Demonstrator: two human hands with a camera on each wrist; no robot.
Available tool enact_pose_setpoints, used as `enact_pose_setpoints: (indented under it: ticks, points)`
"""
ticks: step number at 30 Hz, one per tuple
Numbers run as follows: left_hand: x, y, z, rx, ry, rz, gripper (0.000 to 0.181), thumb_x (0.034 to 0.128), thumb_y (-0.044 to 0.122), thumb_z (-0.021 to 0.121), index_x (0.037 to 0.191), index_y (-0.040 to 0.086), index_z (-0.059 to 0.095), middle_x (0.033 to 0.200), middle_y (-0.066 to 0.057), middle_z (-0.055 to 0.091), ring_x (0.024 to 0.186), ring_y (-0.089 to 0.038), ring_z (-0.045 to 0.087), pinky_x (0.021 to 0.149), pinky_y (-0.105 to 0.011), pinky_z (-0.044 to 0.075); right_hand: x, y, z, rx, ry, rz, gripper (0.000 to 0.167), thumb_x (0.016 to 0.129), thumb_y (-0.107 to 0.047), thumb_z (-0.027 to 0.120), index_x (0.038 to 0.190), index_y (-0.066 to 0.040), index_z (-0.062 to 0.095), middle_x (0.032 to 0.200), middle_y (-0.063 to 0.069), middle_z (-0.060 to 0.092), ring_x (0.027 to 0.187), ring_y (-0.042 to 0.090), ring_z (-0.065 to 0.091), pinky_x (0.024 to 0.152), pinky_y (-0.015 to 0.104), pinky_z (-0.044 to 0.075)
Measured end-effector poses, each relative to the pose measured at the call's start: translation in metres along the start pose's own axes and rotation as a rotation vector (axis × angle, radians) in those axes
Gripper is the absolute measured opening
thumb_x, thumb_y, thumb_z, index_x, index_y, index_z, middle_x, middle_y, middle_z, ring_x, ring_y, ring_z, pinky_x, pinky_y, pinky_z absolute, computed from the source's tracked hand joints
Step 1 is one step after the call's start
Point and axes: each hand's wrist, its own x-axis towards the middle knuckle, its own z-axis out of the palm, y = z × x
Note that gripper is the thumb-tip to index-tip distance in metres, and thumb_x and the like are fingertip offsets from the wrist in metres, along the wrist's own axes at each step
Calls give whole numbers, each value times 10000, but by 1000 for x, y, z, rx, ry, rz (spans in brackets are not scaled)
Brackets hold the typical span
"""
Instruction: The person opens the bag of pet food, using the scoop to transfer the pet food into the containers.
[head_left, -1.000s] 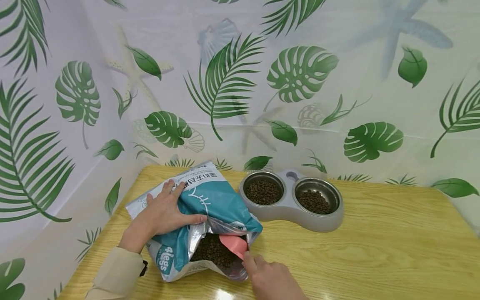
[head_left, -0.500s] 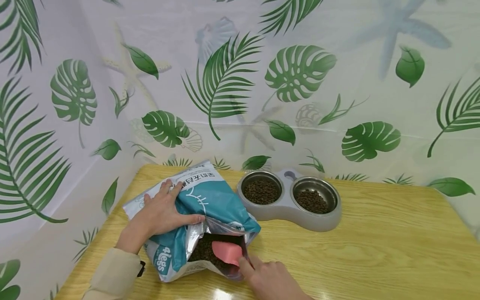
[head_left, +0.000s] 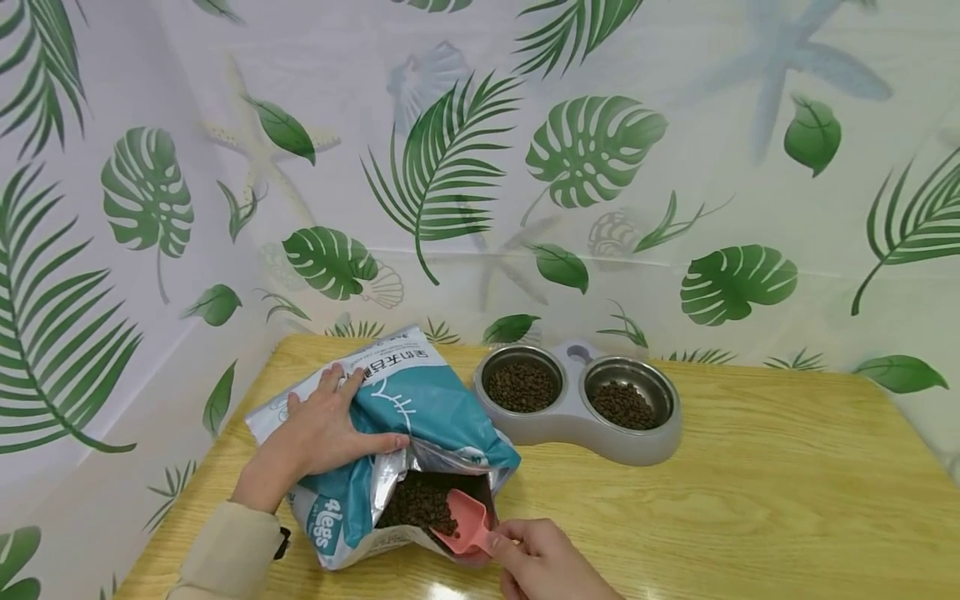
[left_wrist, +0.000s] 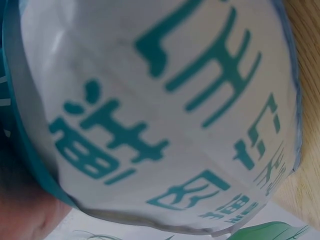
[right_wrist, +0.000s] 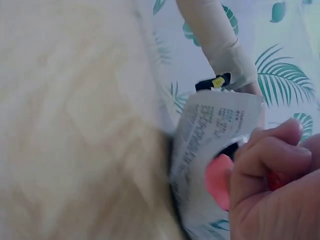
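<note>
Right hand (head_left: 546, 560) grips the pink scoop (head_left: 472, 520), its long axis pointing leftward into the bag (head_left: 442, 408).

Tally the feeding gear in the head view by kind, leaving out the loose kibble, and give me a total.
Kibble bag: 1
Pink scoop: 1
Round metal bowls: 2
Grey double-bowl stand: 1
Total: 5
</note>
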Motion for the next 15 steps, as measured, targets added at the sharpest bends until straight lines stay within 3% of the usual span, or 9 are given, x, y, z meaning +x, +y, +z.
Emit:
enact_pose_setpoints:
  ticks: [4,15]
  points:
    - [0,0,0,1,0,-5,1286,758,891,586,1632,24,214,1662,-340,162,1528,-537,216,1089,-861,153,2,5,5,171,-29,8,317,1106,-187,445,1156,52,648,598,-24,494,496,78,366,498,232,318]
    - [1,0,1,5,-4,-12,1297,750,901,581,1633,26,211,1669,-333,143,1532,-538,202,1094,-859,147,-1,11,4,330,-76,49,332,1119,-204,417,1203,42,624,675,-36,524,521,65,325,516,205,301]
